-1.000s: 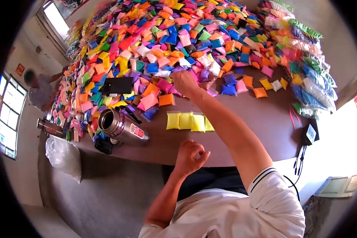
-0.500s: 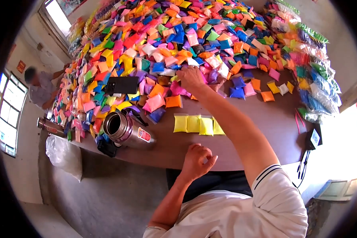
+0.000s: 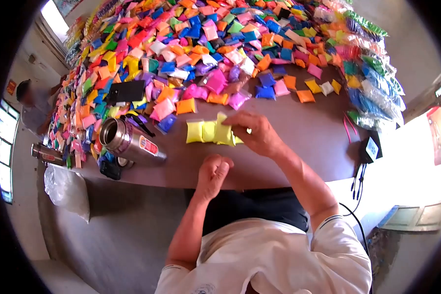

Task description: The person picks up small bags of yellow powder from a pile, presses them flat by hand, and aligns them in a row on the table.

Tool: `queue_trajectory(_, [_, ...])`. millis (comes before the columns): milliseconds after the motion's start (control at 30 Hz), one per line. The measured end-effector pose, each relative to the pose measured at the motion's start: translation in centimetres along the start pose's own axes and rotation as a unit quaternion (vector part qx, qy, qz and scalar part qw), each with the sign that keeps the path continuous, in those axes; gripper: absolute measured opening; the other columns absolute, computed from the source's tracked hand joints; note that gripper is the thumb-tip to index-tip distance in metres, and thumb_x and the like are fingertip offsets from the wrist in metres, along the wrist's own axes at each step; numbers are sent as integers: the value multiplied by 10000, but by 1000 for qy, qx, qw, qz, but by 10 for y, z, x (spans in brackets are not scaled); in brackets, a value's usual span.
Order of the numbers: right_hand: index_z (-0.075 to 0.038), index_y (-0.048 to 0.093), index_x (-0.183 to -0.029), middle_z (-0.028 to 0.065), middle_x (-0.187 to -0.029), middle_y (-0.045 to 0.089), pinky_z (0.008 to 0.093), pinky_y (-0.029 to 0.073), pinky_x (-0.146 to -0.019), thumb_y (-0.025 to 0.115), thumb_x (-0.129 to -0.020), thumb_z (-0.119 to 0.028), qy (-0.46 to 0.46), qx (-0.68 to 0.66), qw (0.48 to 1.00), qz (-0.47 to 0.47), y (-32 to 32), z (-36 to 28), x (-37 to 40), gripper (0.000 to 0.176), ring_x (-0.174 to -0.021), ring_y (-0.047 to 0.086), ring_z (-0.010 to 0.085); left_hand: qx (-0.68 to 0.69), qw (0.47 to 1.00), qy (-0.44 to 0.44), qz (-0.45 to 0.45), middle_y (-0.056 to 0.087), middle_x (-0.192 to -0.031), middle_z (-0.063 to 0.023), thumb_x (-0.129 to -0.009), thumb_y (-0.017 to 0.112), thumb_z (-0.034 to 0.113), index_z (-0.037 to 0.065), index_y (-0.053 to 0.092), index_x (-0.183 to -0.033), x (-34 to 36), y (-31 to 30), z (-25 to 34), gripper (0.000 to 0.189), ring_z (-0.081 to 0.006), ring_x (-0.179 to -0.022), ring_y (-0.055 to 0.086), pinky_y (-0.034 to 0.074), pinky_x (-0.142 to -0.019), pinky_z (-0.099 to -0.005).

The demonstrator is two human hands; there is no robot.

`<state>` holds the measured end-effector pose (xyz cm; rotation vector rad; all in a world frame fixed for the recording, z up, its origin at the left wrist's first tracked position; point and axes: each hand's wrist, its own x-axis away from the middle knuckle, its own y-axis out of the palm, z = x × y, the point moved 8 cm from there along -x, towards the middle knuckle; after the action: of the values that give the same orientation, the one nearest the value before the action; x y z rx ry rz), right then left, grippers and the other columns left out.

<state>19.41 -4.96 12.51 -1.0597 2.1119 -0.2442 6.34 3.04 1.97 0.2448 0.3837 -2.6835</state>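
Note:
Several yellow packets (image 3: pixel 195 132) lie in a row on the brown table (image 3: pixel 176 164). My right hand (image 3: pixel 254 131) is over the right end of the row, its fingers pinched on a yellow packet (image 3: pixel 224 130) that tilts up there. Just below the row, near the table's front edge, my left hand (image 3: pixel 213 171) is curled closed; what it holds, if anything, is hidden. Beyond the row, pink packets (image 3: pixel 214 81) and an orange packet (image 3: pixel 186 106) lie at the near edge of a large colourful heap (image 3: pixel 181 46).
An open steel flask (image 3: pixel 132 142) stands left of the yellow row, with a black phone (image 3: pixel 126 91) behind it on the heap. A black box with cables (image 3: pixel 369 148) sits at the right edge. Bagged packets (image 3: pixel 372 88) are stacked at right. Another person (image 3: pixel 34 105) is at far left.
My right hand has come back from the heap to the yellow row, where a packet is now raised. My left hand has closed more. The whole view has shifted.

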Motion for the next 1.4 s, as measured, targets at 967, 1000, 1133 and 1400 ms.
queue_trajectory(967, [35, 630, -1040, 33, -843, 636, 295, 475, -693, 590, -976, -223, 299, -233, 925, 16, 50, 43, 112, 269, -763, 550, 106, -175, 979, 96, -41, 655, -799, -103, -904, 646, 309, 18, 665, -809, -5, 14, 19, 308, -299, -814, 610, 436, -890, -406])
queue_trajectory(1000, [35, 630, -1040, 33, -843, 636, 295, 475, -693, 590, -976, -223, 298, -232, 926, 15, 47, 46, 114, 269, -763, 550, 106, -203, 971, 122, -42, 657, -796, -92, -898, 649, 301, 22, 659, -784, -5, 17, 23, 302, -290, -805, 612, 435, -890, -399])
queue_trajectory(1133, [24, 614, -1036, 81, -828, 631, 311, 468, -678, 623, -924, -166, 301, -164, 934, 97, 4, 72, 116, 220, -752, 551, 135, -190, 974, 110, -49, 662, -786, -63, -870, 674, 266, 38, 645, -727, -4, 15, 22, 271, -260, -776, 615, 432, -890, -381])
queue_trajectory(1400, [21, 574, -1035, 146, -809, 623, 348, 480, -688, 702, -842, -188, 347, 4, 931, 114, -50, 103, 96, 313, -737, 599, 230, -198, 971, 129, -32, 644, -756, -46, -836, 704, 234, 48, 622, -726, -3, 19, 31, 231, -242, -730, 601, 426, -906, -379])
